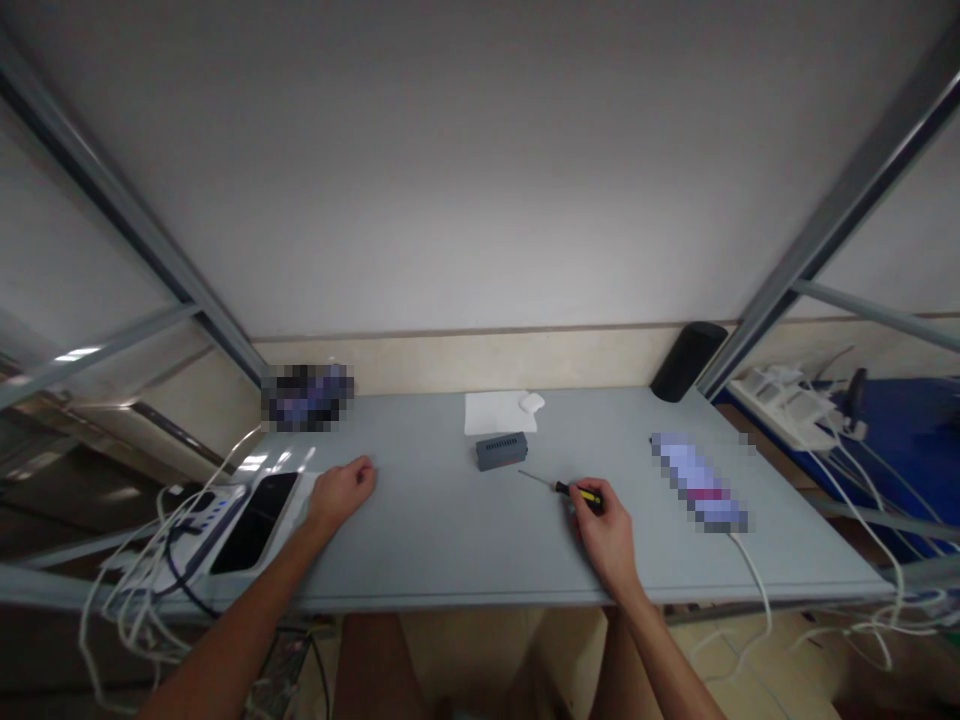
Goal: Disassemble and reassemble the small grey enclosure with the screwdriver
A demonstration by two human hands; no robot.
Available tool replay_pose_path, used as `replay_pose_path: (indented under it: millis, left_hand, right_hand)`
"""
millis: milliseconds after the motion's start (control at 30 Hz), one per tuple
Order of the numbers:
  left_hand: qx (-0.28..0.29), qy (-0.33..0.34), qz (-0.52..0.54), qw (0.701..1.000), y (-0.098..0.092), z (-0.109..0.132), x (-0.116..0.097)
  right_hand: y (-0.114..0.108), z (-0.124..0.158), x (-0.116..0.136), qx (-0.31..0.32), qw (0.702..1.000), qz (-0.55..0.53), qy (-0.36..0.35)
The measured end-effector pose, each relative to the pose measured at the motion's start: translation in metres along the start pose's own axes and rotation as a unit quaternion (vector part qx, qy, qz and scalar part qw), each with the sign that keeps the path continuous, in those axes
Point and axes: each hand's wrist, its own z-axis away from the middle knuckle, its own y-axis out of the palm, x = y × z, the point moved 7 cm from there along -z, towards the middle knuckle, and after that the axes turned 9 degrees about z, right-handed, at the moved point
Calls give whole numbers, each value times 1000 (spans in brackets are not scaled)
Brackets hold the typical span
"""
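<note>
My right hand point(606, 535) grips the black and yellow handle of a screwdriver point(562, 488), its thin metal shaft pointing left across the desk. Just beyond the tip lies a small dark grey box point(501, 452) with a row of slots along its top. My left hand point(341, 492) rests on the desk to the left, its fingers curled into a loose fist; whether anything is inside I cannot make out. Behind the grey box lies a white sheet of paper point(491, 412), with a small white object point(532, 402) on its right corner.
The grey desk point(450, 540) stands inside a metal frame against a wall. At left are a dark-screened phone point(256, 522) and a power strip point(199, 520) with tangled cables. A black cylinder point(688, 360) leans at back right, near a blurred device point(697, 480) with a white cable.
</note>
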Motion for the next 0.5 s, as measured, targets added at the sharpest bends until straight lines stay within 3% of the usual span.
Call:
replay_pose_path:
  millis: [333, 500]
  left_hand:
    - [48, 127, 45, 990, 30, 61, -56]
    - [61, 182, 55, 980, 33, 70, -85]
  right_hand:
    - [1, -1, 1, -5, 1000, -9, -28]
    - [2, -3, -3, -3, 1000, -10, -29]
